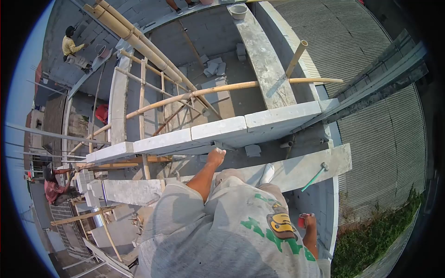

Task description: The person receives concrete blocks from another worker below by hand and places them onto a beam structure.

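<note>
My left hand [216, 157] is closed at the near side of the white block wall [219, 129], below its top edge. Any small thing between its fingers is too small to make out. My right hand [309, 223], low on the right beside my shirt, grips a red object [302, 221]. A hammer [315, 177] with a green handle lies on the grey plank [340, 160] in front of my right hand. My foot in a white shoe [267, 173] rests on the same plank.
Bamboo poles [222, 88] cross beyond the wall. A bucket [238, 11] stands on a far slab. One person in yellow [69, 46] and another in red [53, 187] are at the left. Corrugated roofing [380, 139] lies right, and open drops flank the plank.
</note>
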Available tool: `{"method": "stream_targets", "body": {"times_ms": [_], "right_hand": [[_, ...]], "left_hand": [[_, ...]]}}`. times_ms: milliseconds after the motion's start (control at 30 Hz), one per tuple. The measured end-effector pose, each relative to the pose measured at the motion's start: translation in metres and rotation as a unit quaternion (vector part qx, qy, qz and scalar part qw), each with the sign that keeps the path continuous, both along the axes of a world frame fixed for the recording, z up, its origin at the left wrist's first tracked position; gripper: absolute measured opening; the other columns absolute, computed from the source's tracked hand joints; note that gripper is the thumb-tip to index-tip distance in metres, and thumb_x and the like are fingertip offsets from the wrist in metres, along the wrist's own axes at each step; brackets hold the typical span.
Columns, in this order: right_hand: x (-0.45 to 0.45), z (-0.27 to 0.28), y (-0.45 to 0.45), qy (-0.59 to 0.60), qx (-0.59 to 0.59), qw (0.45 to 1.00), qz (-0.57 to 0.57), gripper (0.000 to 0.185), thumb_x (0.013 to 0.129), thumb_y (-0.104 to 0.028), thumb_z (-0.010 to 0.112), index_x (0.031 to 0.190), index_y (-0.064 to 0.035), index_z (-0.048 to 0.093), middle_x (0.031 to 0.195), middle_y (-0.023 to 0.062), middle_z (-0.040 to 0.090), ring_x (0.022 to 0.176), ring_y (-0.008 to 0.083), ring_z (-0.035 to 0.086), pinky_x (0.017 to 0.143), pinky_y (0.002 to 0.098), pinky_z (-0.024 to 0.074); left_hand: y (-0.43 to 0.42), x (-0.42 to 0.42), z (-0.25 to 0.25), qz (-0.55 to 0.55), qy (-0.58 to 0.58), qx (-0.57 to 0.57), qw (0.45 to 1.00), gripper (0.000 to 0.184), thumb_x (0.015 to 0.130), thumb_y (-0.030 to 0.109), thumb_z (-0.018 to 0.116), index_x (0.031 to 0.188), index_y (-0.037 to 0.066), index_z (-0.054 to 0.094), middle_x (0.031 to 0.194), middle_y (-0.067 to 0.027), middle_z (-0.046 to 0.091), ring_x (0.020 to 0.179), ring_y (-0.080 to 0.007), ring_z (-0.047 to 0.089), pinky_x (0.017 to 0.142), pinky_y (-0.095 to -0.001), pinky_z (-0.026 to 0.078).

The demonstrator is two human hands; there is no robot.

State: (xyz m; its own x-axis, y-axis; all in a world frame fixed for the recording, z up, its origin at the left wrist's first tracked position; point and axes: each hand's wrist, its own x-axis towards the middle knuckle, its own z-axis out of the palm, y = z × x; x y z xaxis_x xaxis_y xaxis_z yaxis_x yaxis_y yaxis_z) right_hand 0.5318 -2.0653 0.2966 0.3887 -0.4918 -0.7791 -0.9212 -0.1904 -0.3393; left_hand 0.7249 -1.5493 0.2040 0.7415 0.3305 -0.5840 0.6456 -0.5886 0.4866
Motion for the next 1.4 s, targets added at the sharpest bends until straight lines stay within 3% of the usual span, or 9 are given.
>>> {"method": "stream_targets", "body": {"times_ms": [233,300,433,600,900,1067,1133,1267,1400], "right_hand": [[0.177,-0.051,-0.158,-0.02,-0.086,0.976,0.197,0.054,0.053,-0.023,0.075,0.096,0.0016,0.054,0.091,0.0198,0.061,0.082,0.029,0.062,0.068,0.0376,0.0501],[0.209,-0.076,-0.16,-0.069,-0.084,0.96,0.259,0.042,0.057,-0.015,0.073,0.091,-0.0031,0.051,0.079,0.0114,0.056,0.064,0.0231,0.059,0.049,0.041,0.0493],[0.249,-0.089,-0.095,-0.054,0.013,0.944,0.325,0.05,0.057,-0.02,0.075,0.098,-0.0002,0.054,0.086,0.0138,0.059,0.07,0.0255,0.06,0.055,0.0385,0.0504],[0.255,-0.028,0.02,-0.009,0.027,0.873,0.486,0.067,0.056,-0.026,0.076,0.111,0.0034,0.052,0.098,0.016,0.061,0.092,0.0264,0.059,0.078,0.0318,0.0476],[0.284,-0.049,0.015,0.062,0.058,0.846,0.526,0.065,0.054,-0.02,0.077,0.108,0.003,0.051,0.095,0.0148,0.059,0.082,0.0252,0.06,0.068,0.0382,0.0511],[0.308,-0.024,0.013,0.119,-0.002,0.836,0.535,0.022,0.065,-0.016,0.07,0.084,-0.007,0.067,0.072,0.0074,0.062,0.068,0.0259,0.061,0.057,0.0374,0.0479],[0.327,-0.027,0.015,0.066,0.011,0.705,0.706,0.022,0.067,-0.018,0.068,0.089,-0.013,0.068,0.073,0.0105,0.063,0.069,0.0306,0.061,0.059,0.0384,0.0486],[0.367,-0.057,0.055,0.014,0.029,0.624,0.78,0.043,0.054,-0.023,0.076,0.086,-0.0016,0.057,0.084,0.0118,0.059,0.073,0.0252,0.059,0.064,0.0368,0.0484],[0.345,0.005,0.198,0.013,-0.033,0.648,0.761,0.057,0.053,-0.029,0.076,0.099,-0.0001,0.058,0.094,0.0141,0.06,0.088,0.0272,0.059,0.077,0.0367,0.0477]], "left_hand": [[-0.072,-0.065,-0.029,0.155,-0.052,-0.129,0.978,0.038,0.082,0.042,0.059,0.09,0.005,0.063,0.09,-0.0183,0.065,0.089,-0.0335,0.062,0.079,-0.0384,0.047],[-0.095,-0.081,-0.006,0.163,-0.043,-0.126,0.977,0.04,0.082,0.042,0.06,0.092,0.004,0.063,0.091,-0.0174,0.066,0.09,-0.0329,0.062,0.079,-0.0369,0.047],[-0.095,-0.116,0.018,0.196,-0.01,-0.141,0.97,0.047,0.081,0.043,0.06,0.101,0.0,0.061,0.097,-0.0182,0.065,0.094,-0.0318,0.062,0.082,-0.0368,0.046],[-0.056,-0.204,-0.098,0.329,0.035,-0.033,0.943,0.054,0.083,0.044,0.055,0.105,-0.006,0.059,0.102,-0.0252,0.062,0.102,-0.0359,0.058,0.087,-0.0395,0.044],[-0.107,-0.174,-0.039,0.333,0.018,-0.102,0.937,0.061,0.083,0.049,0.05,0.107,-0.006,0.058,0.11,-0.0293,0.057,0.108,-0.04,0.053,0.093,-0.0412,0.041],[-0.098,-0.163,-0.049,0.346,-0.041,-0.046,0.936,0.056,0.083,0.047,0.052,0.108,-0.003,0.059,0.107,-0.0264,0.059,0.104,-0.0389,0.055,0.091,-0.0411,0.043],[-0.08,-0.172,-0.024,0.366,-0.063,-0.041,0.928,0.055,0.083,0.047,0.053,0.105,-0.003,0.059,0.102,-0.0264,0.06,0.1,-0.0393,0.056,0.087,-0.0415,0.044],[-0.06,-0.219,-0.082,0.417,-0.108,0.071,0.9,0.05,0.083,0.046,0.054,0.097,-0.001,0.06,0.091,-0.0252,0.062,0.092,-0.04,0.059,0.079,-0.0428,0.047],[-0.056,-0.271,-0.005,0.576,-0.082,0.006,0.813,0.048,0.082,0.045,0.055,0.094,-0.001,0.06,0.089,-0.0255,0.062,0.091,-0.0397,0.059,0.077,-0.0434,0.047]]}}
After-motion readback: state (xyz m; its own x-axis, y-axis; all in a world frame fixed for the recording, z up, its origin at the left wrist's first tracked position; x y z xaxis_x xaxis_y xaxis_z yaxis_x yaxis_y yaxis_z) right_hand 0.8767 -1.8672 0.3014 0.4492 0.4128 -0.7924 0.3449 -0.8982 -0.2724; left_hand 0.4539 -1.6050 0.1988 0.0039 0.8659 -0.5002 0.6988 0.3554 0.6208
